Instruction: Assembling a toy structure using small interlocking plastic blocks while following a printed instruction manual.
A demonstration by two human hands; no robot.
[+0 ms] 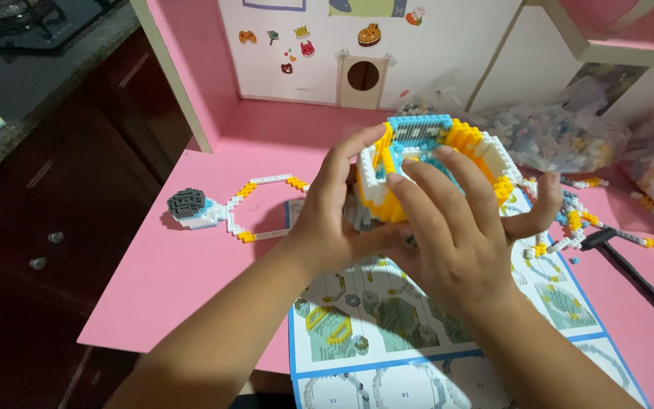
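Head view, looking down on a pink counter [191, 273]. Both hands are on a small-brick model [437, 163], a ring-walled build in white, yellow and blue, held just above centre frame over a printed instruction sheet [387, 318].

Left hand [331, 220]: wraps the model's left wall, thumb up along the near face, fingers curled round the far side. Closed on the model, acting as the brace.

Right hand [456, 242]: lies over the top and front, fingers [418, 204] splayed across the blue and yellow rim, thumb [535, 208] hooked out to the right. Pressing down on the wall; whether a loose brick sits under the fingertips cannot be told.

Handling judgement: walls of this kind look thin and likely to split along their courses. Best to press straight down, with the left hand squeezing equally from the opposite side, so the load does not bow the ring. Light, even pressure; no twisting.

Pose: both forearms enter from the bottom edge and converge, with wrists slightly raised.

Around: a grey-topped disc piece [189, 206] joined to a white and yellow outline [263, 208] at left of centre; clear bags of loose bricks [562, 136] at upper right; a black tool handle [637, 284] at right.
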